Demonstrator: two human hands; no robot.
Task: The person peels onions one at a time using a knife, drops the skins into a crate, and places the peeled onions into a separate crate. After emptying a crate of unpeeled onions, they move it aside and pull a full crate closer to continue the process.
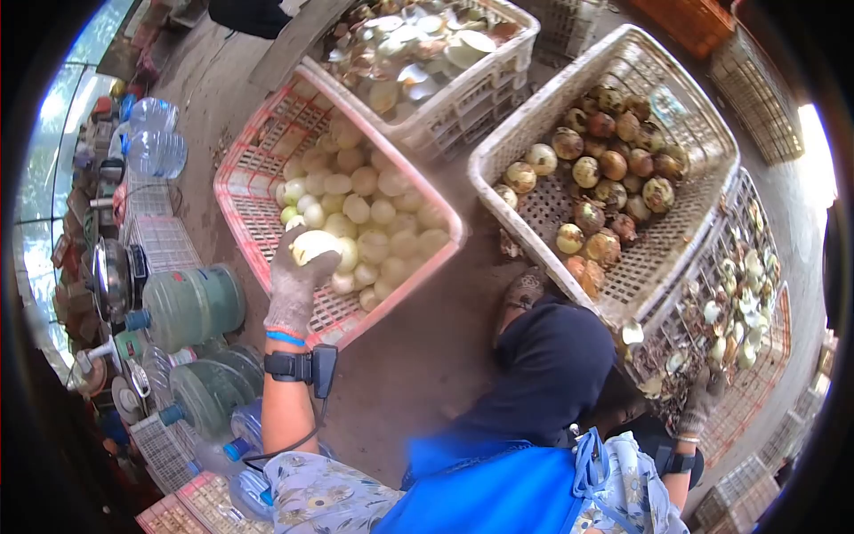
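My left hand, in a dirty light glove, is closed around a pale peeled onion above the near side of a red-and-white plastic crate. Many peeled onions lie inside that crate. At the lower right, my right hand, also gloved, is down by the onion skins heaped on a crate. Its fingers are dark and small in view, so I cannot make out whether they hold anything. Between the hands, a tilted white crate contains unpeeled brown onions.
Stacked white crates at the back hold skins and scraps. Large water bottles and a metal pot lid line the left side. My knee is beside the white crate. More crates stand at the right.
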